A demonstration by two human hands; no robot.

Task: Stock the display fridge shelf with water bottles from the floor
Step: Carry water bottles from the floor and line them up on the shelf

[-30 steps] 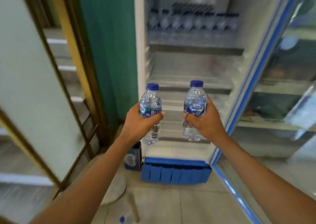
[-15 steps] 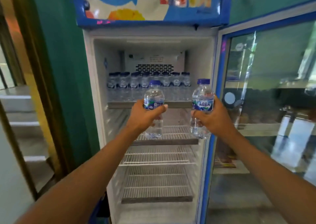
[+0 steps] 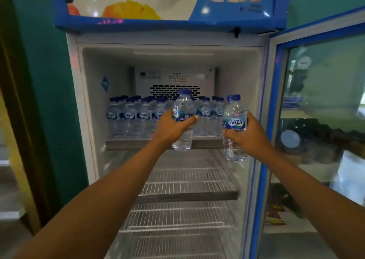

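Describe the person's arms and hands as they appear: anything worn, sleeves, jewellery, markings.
Both forearms are bare up to the bottom edge of the picture; no sleeve shows. The left hand and right hand wear no gloves, and no ring, watch or bracelet is visible on the fingers or wrists. No tattoos, bandages or other markings show. The upper arms are out of view.
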